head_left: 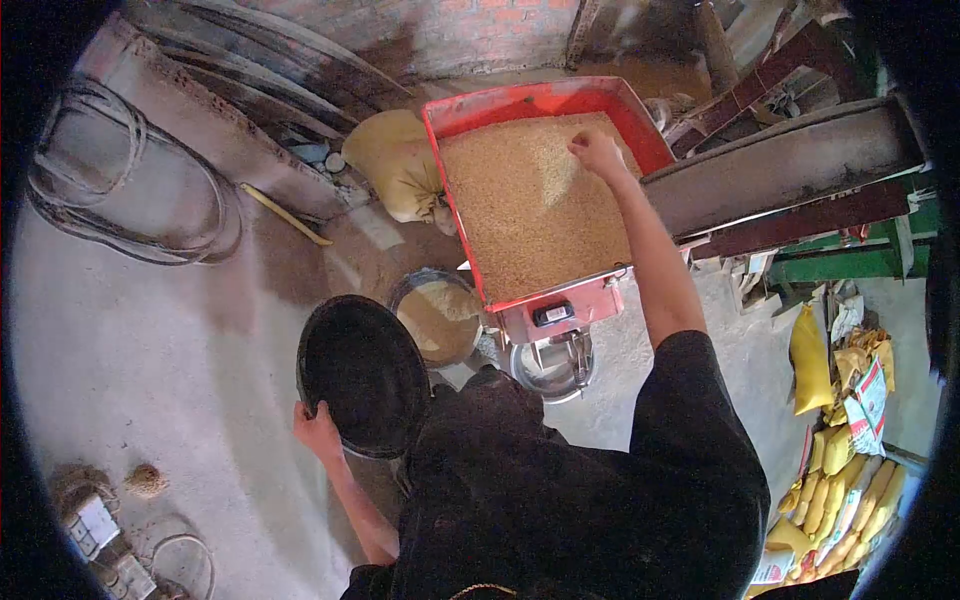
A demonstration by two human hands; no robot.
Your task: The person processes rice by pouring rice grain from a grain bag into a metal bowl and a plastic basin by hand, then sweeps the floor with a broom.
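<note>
- Reaching forward, the person's right hand [597, 152] lies on the heap of grain [530, 210] that fills the red hopper [470, 108] of a small machine; the fingers are curled down into the grain, and whether they close on any of it I cannot tell.
- The left hand [316, 430] is low at the person's side and grips the lower rim of a round black basin [365, 372], thumb over the edge; the basin is tilted with its dark inside showing.
- Just beyond the black basin, between the two hands, stands a metal bowl [437, 316] with pale meal inside it.
- Under the near end of the hopper, below the right forearm, a shiny steel bowl [551, 372] sits by the outlet of the machine.
- Past the metal bowl, to the left of the hopper, a filled tan sack [397, 160] leans.
- Far to the left of the left hand, a coil of hose [120, 190] lies on the dusty floor [150, 350].
- Well to the right of the right arm, yellow bags [835, 480] are piled.
</note>
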